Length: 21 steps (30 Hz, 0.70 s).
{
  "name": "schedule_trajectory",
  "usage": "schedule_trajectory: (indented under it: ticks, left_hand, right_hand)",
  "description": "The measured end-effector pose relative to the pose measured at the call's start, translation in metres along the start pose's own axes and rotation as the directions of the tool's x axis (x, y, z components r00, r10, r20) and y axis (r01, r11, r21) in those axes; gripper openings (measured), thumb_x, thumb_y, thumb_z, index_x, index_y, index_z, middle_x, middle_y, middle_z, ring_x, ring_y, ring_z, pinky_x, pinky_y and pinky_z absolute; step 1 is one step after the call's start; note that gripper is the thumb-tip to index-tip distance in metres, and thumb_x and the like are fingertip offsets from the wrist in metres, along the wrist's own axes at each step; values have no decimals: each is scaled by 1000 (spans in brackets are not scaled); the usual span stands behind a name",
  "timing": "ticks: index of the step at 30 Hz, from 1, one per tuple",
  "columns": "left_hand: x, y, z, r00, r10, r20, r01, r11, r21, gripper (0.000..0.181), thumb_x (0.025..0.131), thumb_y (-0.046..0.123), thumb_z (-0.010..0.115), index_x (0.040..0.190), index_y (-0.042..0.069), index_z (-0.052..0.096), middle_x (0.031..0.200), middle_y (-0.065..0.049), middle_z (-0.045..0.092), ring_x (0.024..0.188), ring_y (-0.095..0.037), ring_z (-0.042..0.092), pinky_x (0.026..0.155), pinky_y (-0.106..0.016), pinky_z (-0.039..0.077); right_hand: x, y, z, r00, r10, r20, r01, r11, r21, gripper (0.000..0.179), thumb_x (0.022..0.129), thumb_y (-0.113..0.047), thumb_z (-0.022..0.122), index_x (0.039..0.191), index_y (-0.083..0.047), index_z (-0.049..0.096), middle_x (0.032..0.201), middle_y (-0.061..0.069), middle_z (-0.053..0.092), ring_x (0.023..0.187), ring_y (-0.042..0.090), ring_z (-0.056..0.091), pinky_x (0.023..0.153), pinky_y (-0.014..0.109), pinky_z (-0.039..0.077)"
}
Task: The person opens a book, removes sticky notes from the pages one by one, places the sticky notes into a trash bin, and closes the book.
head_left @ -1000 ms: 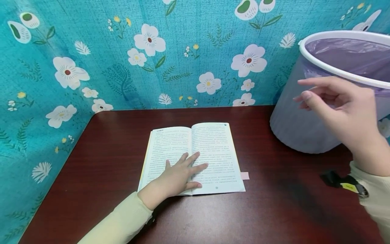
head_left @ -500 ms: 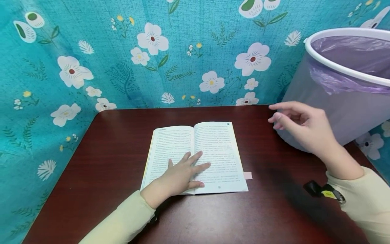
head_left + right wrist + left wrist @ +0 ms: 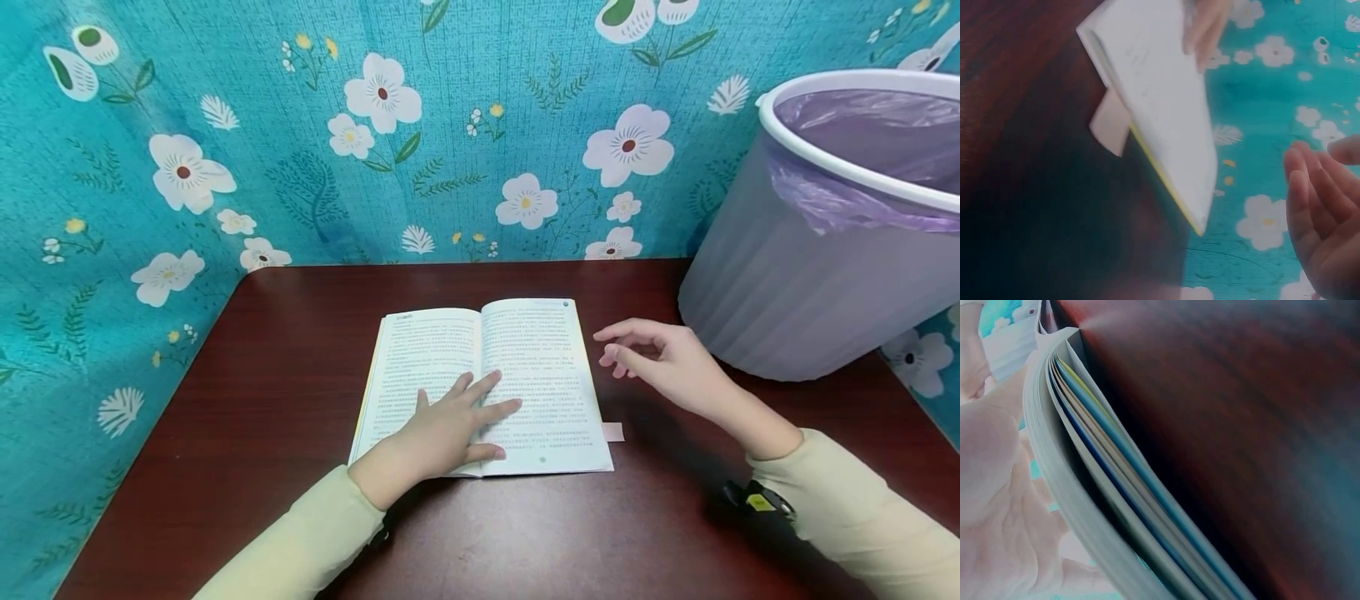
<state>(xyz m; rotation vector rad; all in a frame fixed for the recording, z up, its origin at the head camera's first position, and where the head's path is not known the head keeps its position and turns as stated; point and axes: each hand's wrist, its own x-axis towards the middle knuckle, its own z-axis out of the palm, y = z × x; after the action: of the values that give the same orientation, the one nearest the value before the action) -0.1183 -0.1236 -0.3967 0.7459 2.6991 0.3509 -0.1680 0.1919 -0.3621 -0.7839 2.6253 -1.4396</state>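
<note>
An open book (image 3: 525,358) lies on the dark red-brown table, its pages covered in small print. My left hand (image 3: 442,433) rests on it with fingers spread across the fold and the lower part of both pages. A pale pink tab (image 3: 612,432) sticks out from the book's right edge, and it shows in the right wrist view as a blurred flap (image 3: 1110,122). My right hand (image 3: 667,362) hovers just right of the book, fingers loosely bent, holding nothing. In the left wrist view the book's lower page edges (image 3: 1129,487) bow up beside my palm (image 3: 997,494).
A grey waste bin (image 3: 810,275) with a white rim and purple liner bag stands at the table's right rear. Teal flowered cloth (image 3: 450,125) covers the wall behind and to the left of the table (image 3: 285,375). A dark strap with a yellow label (image 3: 759,502) sits at my right wrist.
My right hand has moved left and down from in front of the bin to beside the book. The left hand stays on the pages. The view has shifted slightly.
</note>
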Motion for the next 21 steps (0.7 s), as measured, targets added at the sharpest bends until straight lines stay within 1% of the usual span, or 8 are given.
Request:
schedule_trajectory:
  ticks: [2, 5, 7, 9, 10, 13, 17, 21]
  left_hand:
    - [0, 0, 0, 1000, 0, -3, 0, 1000, -3, 66, 95, 52, 68, 155, 36, 46, 170, -1, 21, 152, -40, 22, 96, -86, 25]
    - [0, 0, 0, 1000, -2, -6, 2, 1000, 1, 66, 95, 52, 67, 155, 36, 46, 170, -1, 21, 152, -40, 22, 96, -86, 26]
    - [0, -1, 0, 1000, -5, -6, 5, 1000, -2, 66, 94, 52, 68, 155, 37, 46, 170, -1, 21, 153, -40, 22, 97, -86, 25]
    - [0, -1, 1, 1000, -7, -3, 7, 1000, -9, 66, 95, 52, 68, 155, 37, 46, 170, -1, 20, 153, -40, 21, 97, -86, 25]
    - [-1, -1, 1, 1000, -8, -2, 8, 1000, -15, 67, 94, 51, 68, 155, 37, 46, 170, -1, 20, 153, -40, 21, 97, -86, 24]
    - [-2, -2, 2, 1000, -12, -5, 12, 1000, -18, 67, 94, 51, 69, 155, 37, 46, 170, -1, 21, 153, -40, 22, 97, -86, 25]
    - [-3, -4, 3, 1000, -10, -16, 10, 1000, -14, 66, 94, 52, 69, 155, 37, 47, 169, -1, 23, 152, -39, 23, 96, -86, 26]
    - [-1, -3, 3, 1000, -1, -21, 1, 1000, -11, 66, 94, 52, 69, 155, 37, 47, 169, -1, 23, 152, -39, 24, 97, -85, 26]
  right_hand:
    - [0, 4, 3, 998, 29, 59, -29, 1000, -11, 23, 100, -6, 67, 122, -4, 71, 97, 8, 74, 79, 27, 69, 71, 30, 59]
    - [0, 10, 6, 984, 85, 159, -68, 991, -112, 26, 98, -9, 69, 124, -5, 71, 99, 3, 73, 82, 21, 67, 71, 30, 57]
    - [-2, 15, 9, 968, 111, 224, -66, 977, -201, 29, 96, -9, 71, 125, -7, 70, 99, -1, 71, 81, 15, 66, 70, 29, 55]
    - [-4, 19, 13, 954, 132, 268, -55, 959, -278, 32, 94, -10, 74, 125, -8, 69, 97, -5, 69, 80, 10, 63, 69, 28, 53]
    - [-5, 22, 15, 949, 138, 285, -48, 952, -301, 32, 93, -10, 75, 124, -8, 69, 96, -6, 69, 78, 9, 63, 68, 28, 53]
    - [-8, 26, 20, 941, 140, 308, -27, 939, -343, 30, 90, -10, 79, 119, -9, 71, 96, -6, 69, 78, 8, 63, 69, 28, 54]
    - [-8, 28, 23, 943, 126, 306, -5, 930, -367, 25, 88, -9, 81, 111, -11, 73, 92, -6, 68, 76, 8, 61, 66, 27, 53]
    - [-10, 29, 21, 943, 123, 309, 1, 928, -372, 21, 87, -4, 80, 103, -13, 72, 85, -10, 65, 73, 7, 59, 65, 27, 52]
